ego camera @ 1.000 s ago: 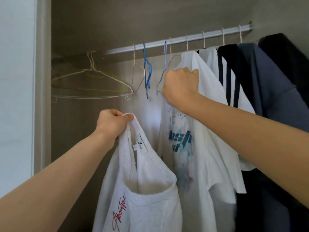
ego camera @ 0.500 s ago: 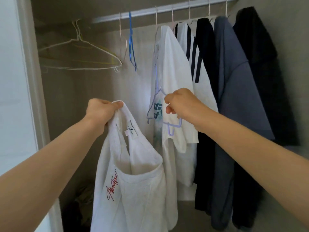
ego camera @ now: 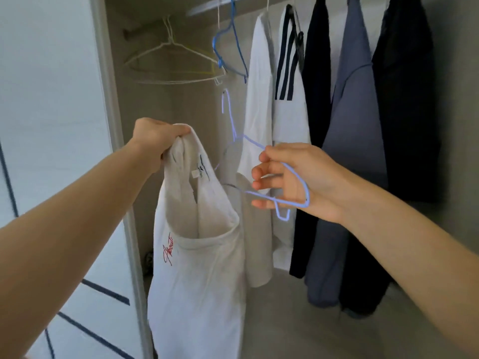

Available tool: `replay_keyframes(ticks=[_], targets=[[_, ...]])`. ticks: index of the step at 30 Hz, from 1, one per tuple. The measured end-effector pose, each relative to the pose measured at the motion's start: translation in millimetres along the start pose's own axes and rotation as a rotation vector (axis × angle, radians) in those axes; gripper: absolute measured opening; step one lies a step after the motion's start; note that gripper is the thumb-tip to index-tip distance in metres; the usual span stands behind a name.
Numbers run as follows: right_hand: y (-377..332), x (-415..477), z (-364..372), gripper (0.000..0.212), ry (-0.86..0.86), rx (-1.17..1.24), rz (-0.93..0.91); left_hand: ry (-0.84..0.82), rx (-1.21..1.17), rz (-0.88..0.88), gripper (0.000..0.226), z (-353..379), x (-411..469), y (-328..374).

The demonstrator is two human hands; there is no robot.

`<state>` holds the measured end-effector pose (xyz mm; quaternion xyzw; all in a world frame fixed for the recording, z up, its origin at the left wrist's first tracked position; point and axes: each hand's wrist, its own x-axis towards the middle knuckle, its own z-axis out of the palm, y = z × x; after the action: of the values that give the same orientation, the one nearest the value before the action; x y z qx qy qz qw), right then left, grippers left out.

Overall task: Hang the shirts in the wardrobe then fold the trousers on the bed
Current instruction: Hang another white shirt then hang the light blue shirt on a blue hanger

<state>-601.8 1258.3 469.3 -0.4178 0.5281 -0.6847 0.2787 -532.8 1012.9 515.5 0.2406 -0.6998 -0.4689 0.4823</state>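
The left hand [ego camera: 155, 141] grips the white shirt [ego camera: 197, 268] by its collar, and the shirt hangs below the fist. Just beside it, the right hand [ego camera: 298, 180] curls round a lilac hanger [ego camera: 307, 195]. Hung shirts [ego camera: 259, 99] fill the wardrobe behind.

Left grip [ego camera: 158, 141] in a tight fist, right grip [ego camera: 300, 177] loosely curled (fingers [ego camera: 265, 177] apart)
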Motion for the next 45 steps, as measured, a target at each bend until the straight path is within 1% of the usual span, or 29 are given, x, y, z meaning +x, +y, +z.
replay_keyframes(ticks=[3,5,7,11,16,20,22,28,30,34,37,40,42,45], targets=[[-6,-8,-2,0.012,-0.021,-0.016,-0.065,0.044,0.055,0.012,0.030,-14,-9,4],[-6,-11,-2,0.012,-0.032,-0.015,-0.100,0.080,0.128,0.019,0.024,-23,-11,-2],[-2,-12,-2,0.014,-0.043,-0.019,-0.132,0.110,0.195,-0.003,0.024,-30,-12,-14],[7,-17,-4,0.019,-0.091,-0.053,-0.176,0.142,0.308,-0.088,0.036,-45,-2,-44],[8,-23,-11,0.023,-0.136,-0.023,-0.137,0.147,0.393,-0.111,0.040,-56,12,-74],[4,-27,-18,0.023,-0.137,-0.022,-0.079,0.130,0.482,-0.080,0.036,-58,24,-95],[3,-29,-21,0.023,-0.137,-0.030,-0.061,0.126,0.575,-0.053,0.033,-58,29,-103],[5,-27,-22,0.022,-0.178,-0.033,-0.017,0.084,0.756,0.007,0.035,-59,41,-118],[9,-24,-19,0.023,-0.182,-0.054,0.002,0.055,0.767,0.006,0.037,-57,41,-121],[22,-11,-10,0.022,-0.189,-0.079,0.025,0.008,0.621,-0.037,0.037,-49,40,-123],[31,0,-5,0.023,-0.171,-0.119,0.008,-0.006,0.519,-0.041,0.036,-42,41,-118],[35,5,-5,0.022,-0.182,-0.087,0.026,-0.016,0.440,-0.028,0.032,-39,43,-111],[31,4,-8,0.020,-0.232,-0.027,0.049,-0.012,0.495,0.034,0.033,-42,45,-106],[23,0,-16,0.021,-0.264,-0.001,0.054,0.009,0.651,0.158,0.045,-48,49,-105]])
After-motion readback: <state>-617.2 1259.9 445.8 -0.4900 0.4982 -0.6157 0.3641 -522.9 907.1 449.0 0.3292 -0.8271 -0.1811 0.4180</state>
